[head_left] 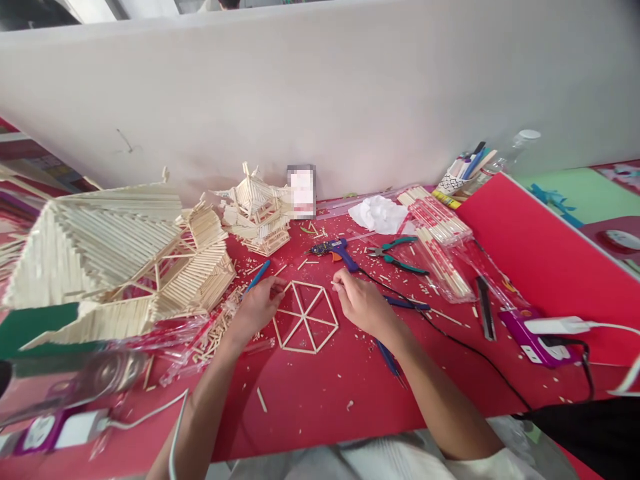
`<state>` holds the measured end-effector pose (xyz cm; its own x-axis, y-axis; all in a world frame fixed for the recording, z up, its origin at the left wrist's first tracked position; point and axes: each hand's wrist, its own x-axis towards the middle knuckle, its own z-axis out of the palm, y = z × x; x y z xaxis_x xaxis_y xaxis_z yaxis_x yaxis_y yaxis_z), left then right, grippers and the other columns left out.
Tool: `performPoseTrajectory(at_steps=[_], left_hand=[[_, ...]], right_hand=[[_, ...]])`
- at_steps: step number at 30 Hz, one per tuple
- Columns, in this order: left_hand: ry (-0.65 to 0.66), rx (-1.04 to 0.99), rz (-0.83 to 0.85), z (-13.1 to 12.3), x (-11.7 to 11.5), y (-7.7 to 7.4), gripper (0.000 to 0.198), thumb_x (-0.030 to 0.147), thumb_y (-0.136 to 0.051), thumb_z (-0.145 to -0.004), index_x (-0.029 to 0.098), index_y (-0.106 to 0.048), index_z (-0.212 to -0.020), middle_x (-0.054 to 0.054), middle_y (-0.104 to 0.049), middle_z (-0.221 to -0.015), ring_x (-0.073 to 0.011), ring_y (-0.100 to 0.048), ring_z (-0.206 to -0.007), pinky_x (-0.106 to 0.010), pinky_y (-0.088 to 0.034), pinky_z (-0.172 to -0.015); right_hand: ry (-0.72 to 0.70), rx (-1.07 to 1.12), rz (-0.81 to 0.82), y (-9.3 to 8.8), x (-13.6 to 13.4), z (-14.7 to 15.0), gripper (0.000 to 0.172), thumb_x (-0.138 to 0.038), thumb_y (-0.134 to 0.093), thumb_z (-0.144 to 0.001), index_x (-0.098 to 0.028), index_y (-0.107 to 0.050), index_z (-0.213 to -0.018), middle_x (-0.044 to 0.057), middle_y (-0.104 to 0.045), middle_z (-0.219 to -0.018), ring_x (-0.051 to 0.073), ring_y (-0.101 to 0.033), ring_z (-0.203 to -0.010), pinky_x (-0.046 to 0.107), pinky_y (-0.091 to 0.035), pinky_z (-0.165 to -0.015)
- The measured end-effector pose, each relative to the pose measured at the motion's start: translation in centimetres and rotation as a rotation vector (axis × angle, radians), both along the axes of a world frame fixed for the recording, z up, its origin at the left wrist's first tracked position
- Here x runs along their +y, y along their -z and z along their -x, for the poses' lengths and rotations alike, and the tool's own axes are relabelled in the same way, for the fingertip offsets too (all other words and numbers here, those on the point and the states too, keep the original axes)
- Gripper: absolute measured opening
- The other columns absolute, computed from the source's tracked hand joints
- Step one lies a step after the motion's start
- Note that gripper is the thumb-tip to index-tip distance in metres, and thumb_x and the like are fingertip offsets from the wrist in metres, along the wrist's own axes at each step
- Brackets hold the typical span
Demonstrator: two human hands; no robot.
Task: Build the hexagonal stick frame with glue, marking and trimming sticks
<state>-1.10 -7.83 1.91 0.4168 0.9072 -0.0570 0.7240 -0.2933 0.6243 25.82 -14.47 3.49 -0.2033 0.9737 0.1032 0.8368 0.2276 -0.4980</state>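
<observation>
A hexagonal frame of thin wooden sticks [303,316], with spokes meeting at its centre, lies on the red tabletop between my hands. My left hand [261,301] is closed at the frame's upper left corner, its fingertips bent against the edge stick. To the right of the frame, apart from it, my right hand [359,299] is closed in a pinch; anything between its fingertips is too small to make out. A blue glue gun [340,251] lies just beyond my right hand. Close to my left hand is a blue pen-like tool [258,275].
Stick-built roofed models, one large [115,233] and one small [260,207], stand left and behind. Green-handled pliers [400,256], bagged stick bundles [440,233], a box cutter [485,308] and a purple power strip [540,337] lie right. A black cord [450,340] crosses the table.
</observation>
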Motion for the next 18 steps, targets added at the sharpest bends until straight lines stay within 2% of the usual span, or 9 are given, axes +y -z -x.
performPoseTrajectory(at_steps=[4, 7, 12, 15, 18], left_hand=[[-0.001, -0.147, 0.103, 0.4, 0.5, 0.0, 0.018, 0.024, -0.056, -0.089, 0.02, -0.068, -0.103, -0.006, -0.076, -0.1, -0.0202, -0.072, -0.09, -0.032, -0.056, -0.084], [-0.01, -0.275, 0.181, 0.6, 0.8, 0.2, 0.019, 0.033, -0.058, -0.088, 0.019, -0.067, -0.098, -0.005, -0.074, -0.092, -0.0201, -0.07, -0.084, -0.032, -0.056, -0.077], [-0.041, -0.458, 0.252, 1.0, 1.0, 0.4, 0.025, 0.04, -0.067, -0.081, 0.019, -0.064, -0.093, -0.004, -0.07, -0.089, -0.0192, -0.068, -0.083, -0.031, -0.055, -0.077], [-0.048, -0.453, 0.264, 1.1, 0.9, 0.5, 0.027, 0.042, -0.068, -0.081, 0.019, -0.064, -0.094, -0.004, -0.071, -0.09, -0.0199, -0.069, -0.084, -0.032, -0.055, -0.077], [-0.027, -0.362, 0.244, 1.1, 0.6, 0.5, 0.027, 0.043, -0.065, -0.085, 0.02, -0.065, -0.099, -0.004, -0.072, -0.09, -0.0205, -0.07, -0.083, -0.031, -0.055, -0.074]], right_hand=[[-0.007, 0.126, 0.063, 0.0, 0.0, -0.1, 0.008, -0.018, -0.041, -0.105, -0.022, -0.048, -0.107, 0.005, -0.073, -0.092, 0.021, -0.069, -0.076, 0.028, -0.039, -0.068], [-0.069, 0.202, 0.115, 0.2, -0.1, 0.2, 0.008, -0.021, -0.041, -0.106, -0.023, -0.049, -0.105, 0.003, -0.071, -0.087, 0.018, -0.067, -0.071, 0.027, -0.038, -0.065], [-0.101, 0.296, 0.153, 0.2, 0.0, 0.3, 0.008, -0.024, -0.042, -0.106, -0.024, -0.048, -0.101, 0.004, -0.07, -0.091, 0.019, -0.068, -0.078, 0.027, -0.041, -0.067], [-0.072, 0.276, 0.129, 0.1, 0.2, 0.0, 0.007, -0.022, -0.043, -0.105, -0.024, -0.049, -0.1, 0.004, -0.069, -0.09, 0.019, -0.066, -0.075, 0.028, -0.041, -0.069], [-0.058, 0.211, 0.093, 0.0, 0.2, -0.2, 0.009, -0.02, -0.044, -0.104, -0.023, -0.05, -0.1, 0.005, -0.069, -0.092, 0.02, -0.065, -0.076, 0.03, -0.041, -0.071]])
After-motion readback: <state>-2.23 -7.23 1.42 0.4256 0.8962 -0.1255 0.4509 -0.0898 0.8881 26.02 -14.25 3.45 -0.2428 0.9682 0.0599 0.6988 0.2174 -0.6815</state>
